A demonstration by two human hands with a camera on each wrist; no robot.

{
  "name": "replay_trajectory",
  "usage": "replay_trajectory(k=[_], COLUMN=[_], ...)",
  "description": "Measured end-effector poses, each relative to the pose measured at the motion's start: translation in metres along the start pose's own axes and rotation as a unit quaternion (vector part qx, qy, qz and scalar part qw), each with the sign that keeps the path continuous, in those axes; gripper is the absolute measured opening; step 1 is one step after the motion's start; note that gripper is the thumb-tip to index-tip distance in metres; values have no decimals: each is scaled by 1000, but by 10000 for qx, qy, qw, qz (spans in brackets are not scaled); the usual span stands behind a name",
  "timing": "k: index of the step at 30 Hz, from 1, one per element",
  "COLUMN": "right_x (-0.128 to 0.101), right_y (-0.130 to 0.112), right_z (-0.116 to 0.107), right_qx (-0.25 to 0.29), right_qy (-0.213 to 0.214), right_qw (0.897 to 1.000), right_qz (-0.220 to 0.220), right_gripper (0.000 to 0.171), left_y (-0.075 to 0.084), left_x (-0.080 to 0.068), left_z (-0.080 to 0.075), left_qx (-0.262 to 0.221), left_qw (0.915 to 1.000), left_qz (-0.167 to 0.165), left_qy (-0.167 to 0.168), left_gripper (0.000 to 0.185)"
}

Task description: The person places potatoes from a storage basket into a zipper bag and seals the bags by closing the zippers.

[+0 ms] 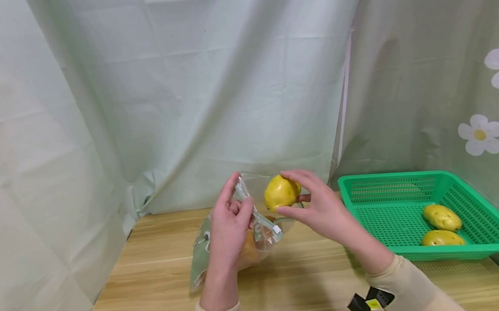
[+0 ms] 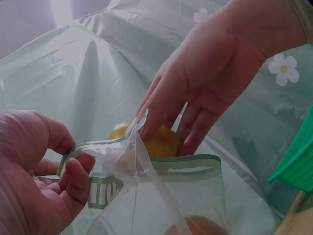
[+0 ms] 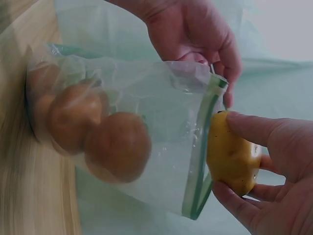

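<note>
**Holding a yellow potato (image 1: 280, 193) at the mouth of a clear zip bag (image 1: 199, 263)**

Starts at the left, on the desk (image 1: 140, 288), with the bag, holding round brown lumps (image 3: 119, 147) visible through the plastic. Pinches the rim (image 3: 198, 147) of the bag with the left hand (image 1: 229, 226), thumb brought in against bent fingers, nearly closed, with hold of nothing else there. Just right of that hand, on the zip edge, note a white slider (image 1: 277, 229).

Farther right, grips the yellow potato with the right hand (image 1: 324, 213), thumb on one side and fingers on the other, spread only as wide as the potato itself. Judging by the right wrist view, hinges on this: lies right at the bag's opening, between the two hands and to the left of the right palm, with the long axis running roughly along the rim rather than down into the bag. Cannot tell whether past the rim or touching it. Is nearer the right hand, being in its grasp.

Ends far right with a green basket (image 1: 375, 218), with two more yellow potatoes (image 1: 442, 218) (image 1: 443, 238) side by side inside, well apart from the bag.
</note>
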State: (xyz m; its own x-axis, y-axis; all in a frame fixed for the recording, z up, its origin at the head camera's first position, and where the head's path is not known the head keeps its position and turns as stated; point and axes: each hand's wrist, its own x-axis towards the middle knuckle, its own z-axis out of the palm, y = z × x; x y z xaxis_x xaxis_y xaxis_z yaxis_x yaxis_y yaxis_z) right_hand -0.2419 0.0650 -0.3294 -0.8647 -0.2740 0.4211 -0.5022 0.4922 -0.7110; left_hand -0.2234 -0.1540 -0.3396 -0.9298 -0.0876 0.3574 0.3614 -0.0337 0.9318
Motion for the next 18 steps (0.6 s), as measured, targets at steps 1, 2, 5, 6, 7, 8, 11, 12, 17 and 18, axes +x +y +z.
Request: replay_trajectory(k=[1,2,5,6,7,8,11,12,17,18], right_x=[1,2,5,6,7,8,10,11,11,11], right_y=[-1,-1,-3,-3,-4,-5,-7,-7,-9,-9], right_z=[2,3,8,9,10,11,14,14,15,15], right_qx=[35,70,136,169,193,217,297,317,493,519], right_qy=[-30,-68,-177,-232,-287,-335,-470,-513,-677,-703], right_qw=[10000,10000,9997,9996,9993,9991,9983,9981,9965,9962], right_qz=[4,-2,-56,-82,-109,-127,-148,-133,-25,15], right_gripper=[76,75,74,73,72,72,71,72,76,77], left_y=[0,1,1,1,1,1,1,1,1,1], left_x=[0,0,0,0,0,0,0,0,-1,-1], left_z=[0,0,0,0,-1,-1,-1,-1,-1,-1], left_qx=[-19,-37,-43,-50,-50,-43,-35,-41,-53,-73], left_qw=[10000,10000,10000,10000,10000,10000,10000,10000,10000,9999], left_qz=[1,6,14,20,23,30,27,27,35,45], left_qy=[-2,-8,-21,-31,-39,-48,-24,-11,64,58], left_gripper=[67,67,67,67,67,67,67,67,67,68])
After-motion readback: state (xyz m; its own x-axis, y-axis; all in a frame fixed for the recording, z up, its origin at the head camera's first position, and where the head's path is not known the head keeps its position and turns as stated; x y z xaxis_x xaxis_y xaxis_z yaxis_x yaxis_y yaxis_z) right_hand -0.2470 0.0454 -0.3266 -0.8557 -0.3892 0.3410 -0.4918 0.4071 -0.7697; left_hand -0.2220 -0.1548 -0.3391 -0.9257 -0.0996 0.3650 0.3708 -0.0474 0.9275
